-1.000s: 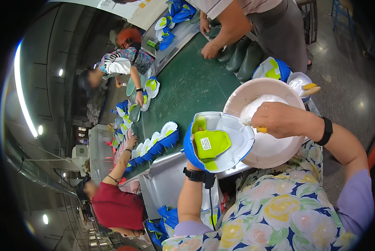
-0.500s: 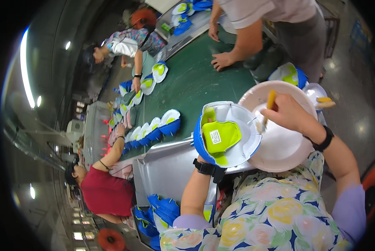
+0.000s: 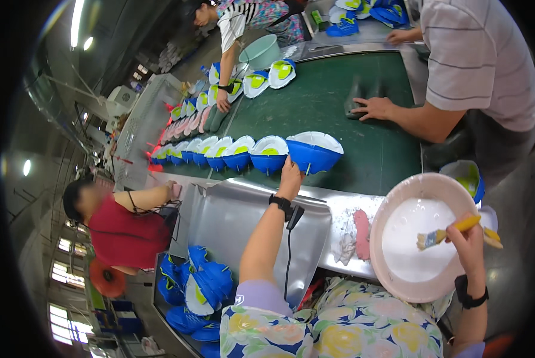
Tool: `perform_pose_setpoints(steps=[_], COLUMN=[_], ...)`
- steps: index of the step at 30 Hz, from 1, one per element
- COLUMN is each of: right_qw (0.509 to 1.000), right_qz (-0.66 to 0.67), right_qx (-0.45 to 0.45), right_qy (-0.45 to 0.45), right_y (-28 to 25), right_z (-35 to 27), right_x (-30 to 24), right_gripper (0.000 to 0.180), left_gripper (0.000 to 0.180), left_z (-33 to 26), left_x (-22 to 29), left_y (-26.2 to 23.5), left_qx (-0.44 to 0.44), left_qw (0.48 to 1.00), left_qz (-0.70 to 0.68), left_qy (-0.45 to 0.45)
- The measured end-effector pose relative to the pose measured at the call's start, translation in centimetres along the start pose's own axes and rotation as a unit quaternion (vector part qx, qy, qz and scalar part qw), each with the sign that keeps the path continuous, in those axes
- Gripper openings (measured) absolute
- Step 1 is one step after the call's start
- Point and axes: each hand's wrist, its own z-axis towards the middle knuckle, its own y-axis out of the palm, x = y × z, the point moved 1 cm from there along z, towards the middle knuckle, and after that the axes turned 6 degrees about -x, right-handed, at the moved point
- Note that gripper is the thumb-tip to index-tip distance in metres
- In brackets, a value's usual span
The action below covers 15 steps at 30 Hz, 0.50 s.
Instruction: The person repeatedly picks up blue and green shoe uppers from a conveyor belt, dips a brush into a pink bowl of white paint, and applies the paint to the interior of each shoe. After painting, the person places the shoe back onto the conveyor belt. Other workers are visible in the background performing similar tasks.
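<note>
My left hand (image 3: 289, 178) grips the lower edge of a blue shoe upper (image 3: 315, 156) with a white lining, at the near end of a row of similar uppers (image 3: 268, 156) on the green conveyor belt (image 3: 363, 152). My right hand (image 3: 469, 246) is closed round the yellow handle of a paintbrush (image 3: 439, 237). The brush's pale bristles hang over a pinkish basin (image 3: 390, 271) holding white liquid (image 3: 413, 256).
Blue uppers (image 3: 205, 283) are heaped in a metal tray (image 3: 232, 224) to my left. A pink strip (image 3: 362, 234) lies beside the basin. Across the belt, a person in a striped shirt (image 3: 464, 65) rests a hand by dark shoe forms (image 3: 356, 98). Two other people work at the left.
The upper in my left hand has moved from beside the basin to the end of the row on the belt. My right hand and the brush have drawn back from it, over the basin.
</note>
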Motion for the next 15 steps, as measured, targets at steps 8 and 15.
perform_pose_setpoints(steps=[8, 15], right_qw=[0.999, 0.993], right_qz=[-0.014, -0.072], right_qx=[-0.034, -0.098], right_qy=[0.036, 0.007], right_y=[0.6, 0.9], right_z=[0.0, 0.3], right_x=[0.9, 1.6], right_gripper=[0.009, 0.01], left_gripper=[0.062, 0.071], left_z=[4.9, -11.4], left_x=[-4.7, 4.7], left_y=[-5.4, -17.5], left_qx=[0.165, 0.346], left_qw=[0.894, 0.721], left_qz=[0.416, 0.573], left_qy=[-0.021, 0.178])
